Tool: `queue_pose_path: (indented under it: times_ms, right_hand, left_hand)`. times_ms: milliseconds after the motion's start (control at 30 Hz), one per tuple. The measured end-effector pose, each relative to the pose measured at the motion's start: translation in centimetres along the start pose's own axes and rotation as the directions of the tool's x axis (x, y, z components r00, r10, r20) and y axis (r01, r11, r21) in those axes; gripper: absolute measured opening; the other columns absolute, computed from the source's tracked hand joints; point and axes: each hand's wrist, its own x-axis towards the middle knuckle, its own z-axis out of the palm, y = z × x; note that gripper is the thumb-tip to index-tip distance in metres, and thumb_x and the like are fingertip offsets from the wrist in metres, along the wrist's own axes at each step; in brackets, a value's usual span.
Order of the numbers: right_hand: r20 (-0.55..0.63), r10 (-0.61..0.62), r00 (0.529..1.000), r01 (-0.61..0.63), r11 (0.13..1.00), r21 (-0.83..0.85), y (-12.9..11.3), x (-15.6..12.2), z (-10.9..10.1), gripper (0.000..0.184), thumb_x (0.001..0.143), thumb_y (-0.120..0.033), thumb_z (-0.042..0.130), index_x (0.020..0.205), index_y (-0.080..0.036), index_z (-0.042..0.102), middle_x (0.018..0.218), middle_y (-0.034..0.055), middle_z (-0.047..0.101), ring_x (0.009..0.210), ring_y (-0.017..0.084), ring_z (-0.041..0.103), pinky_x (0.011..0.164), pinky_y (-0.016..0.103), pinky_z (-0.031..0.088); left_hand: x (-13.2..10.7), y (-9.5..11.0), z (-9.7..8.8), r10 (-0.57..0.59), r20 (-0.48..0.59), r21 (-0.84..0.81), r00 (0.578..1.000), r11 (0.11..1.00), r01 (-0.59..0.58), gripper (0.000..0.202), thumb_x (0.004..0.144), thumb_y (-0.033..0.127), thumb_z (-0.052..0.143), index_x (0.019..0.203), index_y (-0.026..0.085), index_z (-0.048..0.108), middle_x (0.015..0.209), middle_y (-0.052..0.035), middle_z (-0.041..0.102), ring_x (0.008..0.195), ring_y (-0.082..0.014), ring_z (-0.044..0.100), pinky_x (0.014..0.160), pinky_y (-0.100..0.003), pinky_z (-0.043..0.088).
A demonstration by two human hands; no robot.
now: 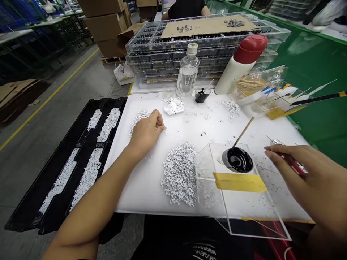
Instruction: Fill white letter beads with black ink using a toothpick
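Beside the left edge of the white tabletop [135, 195], a black divided tray [32, 206] holds rows of small white pieces. Near that edge, a loose heap [138, 118] lies partly behind the left hand [146, 130]; its thumb and fingertips are together, though I cannot tell whether they pinch a piece. The main pile of small white curved parts [179, 173] lies toward the near edge. A clear bottle [188, 72] and a bowl of black liquid [202, 95] stand at the far edge. A clear acrylic stand [241, 207], overhanging the near edge, carries a cup of black paint [238, 160] with a wooden stick [243, 133]. By the right edge, the right hand [311, 177] is closed around a red needle-tipped tool [297, 166].
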Motion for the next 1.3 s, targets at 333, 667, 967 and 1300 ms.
queue_pose_path:
  times_ms: [333,667,967,1300]
  right_hand:
    - [-0.007,-0.066,0.998,0.066,0.998,0.007,-0.8,-1.0,0.6,0.023,0.103,-0.039,0.063,0.114,-0.022,0.074,0.107,0.0061,0.074,0.102,0.021,0.07,0.086,0.039,0.059]
    - [-0.116,-0.035,0.993,0.078,0.916,0.394,-5.8,-4.3,0.3,0.01,0.102,-0.025,0.066,0.102,-0.018,0.073,0.099,0.0025,0.074,0.086,0.014,0.071,0.068,0.025,0.059]
    - [-0.19,0.064,0.98,0.029,0.893,0.449,-5.3,-5.6,1.1,0.01,0.101,-0.025,0.068,0.105,-0.017,0.071,0.101,0.0021,0.072,0.091,0.016,0.07,0.083,0.034,0.061]
    - [0.045,-0.252,0.967,0.24,0.953,0.187,-5.6,-4.3,0.8,0.014,0.106,-0.029,0.058,0.104,-0.019,0.068,0.106,0.0031,0.07,0.096,0.018,0.064,0.083,0.035,0.052]
  left_hand:
    - [-1.2,0.9,0.0,0.119,-0.063,0.081,0.991,0.99,-0.113,0.021,0.098,0.012,0.065,0.116,0.021,0.066,0.119,-0.0088,0.076,0.118,-0.0292,0.067,0.1,-0.046,0.052]
    - [-5.1,2.6,-0.6,0.247,0.187,0.05,0.951,0.964,-0.26,0.009,0.1,0.025,0.068,0.109,0.021,0.069,0.11,-0.005,0.076,0.109,-0.0288,0.068,0.093,-0.044,0.053]
    - [-6.7,3.5,0.5,0.354,0.371,-0.047,0.858,0.93,-0.364,0.012,0.102,0.025,0.065,0.111,0.023,0.072,0.112,-0.0035,0.074,0.1,-0.0242,0.069,0.086,-0.039,0.054]
    - [-7.1,4.4,0.8,0.358,0.295,-0.171,0.886,0.932,-0.32,0.015,0.101,0.026,0.057,0.093,0.023,0.07,0.097,-0.0032,0.074,0.088,-0.0224,0.069,0.08,-0.037,0.054]
